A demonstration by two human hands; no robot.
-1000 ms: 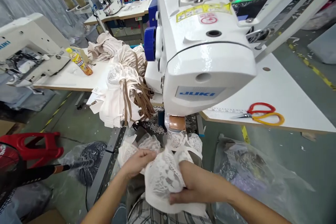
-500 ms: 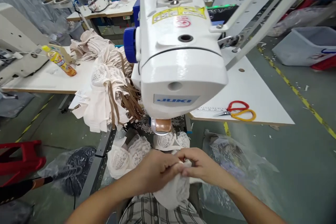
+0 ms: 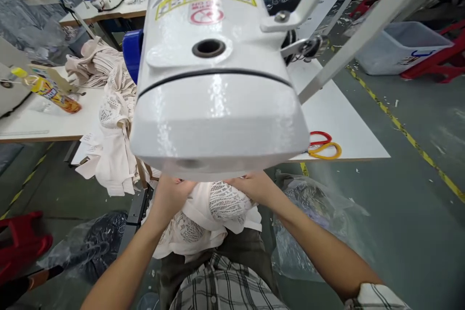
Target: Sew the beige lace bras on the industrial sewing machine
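A white sewing machine [image 3: 221, 116] looms in front of me, and its head hides the needle area. Below its front edge, a cream lace bra [image 3: 227, 203] is spread between my hands. My left hand [image 3: 172, 198] grips the bra's left side, with its fingertips partly under the machine head. On the other side, my right hand [image 3: 256, 188] pinches the cloth by the lace cup, its far fingers hidden. More cream lace pieces [image 3: 189, 232] hang down over my lap, below the held part.
A pile of cream bras [image 3: 116, 155] lies left of the machine. Scissors [image 3: 325, 147] with red and yellow handles lie on the right tabletop [image 3: 348, 126]. A drink bottle [image 3: 49, 92] lies tilted at left. A plastic bag [image 3: 308, 223] is on the floor at right.
My hands have moved apart and forward, up to the machine head, with the bra now spread between them. The view has come closer to the machine.
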